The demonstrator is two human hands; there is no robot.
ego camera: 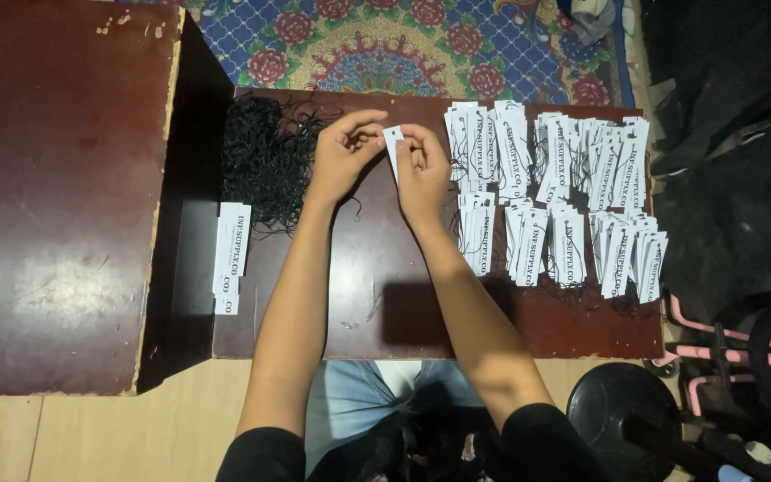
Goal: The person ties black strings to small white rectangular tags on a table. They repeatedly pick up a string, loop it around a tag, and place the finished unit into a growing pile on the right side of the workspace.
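Nearest the camera, two forearms in black sleeves (pixel 528 442) are seen reaching forward over a lap in blue jeans (pixel 350 402). A dark wooden table (pixel 377 303) is spread before them, with a larger reddish-brown board (pixel 55 178) laid to its left.

Toward the far half of the table, a single white tag (pixel 393 147) is held upright between the two hands, which meet around it. The left hand (pixel 341 156) is curled, its thumb and fingertips pinched at the tag's upper left edge. The right hand (pixel 421 170) is closed loosely, its thumb and fingers pressed to the tag's right side. A thin black string seems to be held at the tag, but whether it passes through cannot be told.

At the table's left edge, a small stack of white tags (pixel 232 254) is laid, well apart from the hands. Just left of the left hand, a tangled heap of black strings (pixel 265 161) is piled. To the right of the right hand, many bundles of strung tags (pixel 564 196) are set in rows, the nearest bundle just beside that hand.

Beyond the table, a patterned blue rug with red flowers (pixel 403 40) is seen. At the lower right, a black round base (pixel 622 411) and a pink frame (pixel 760 357) are placed on the floor.
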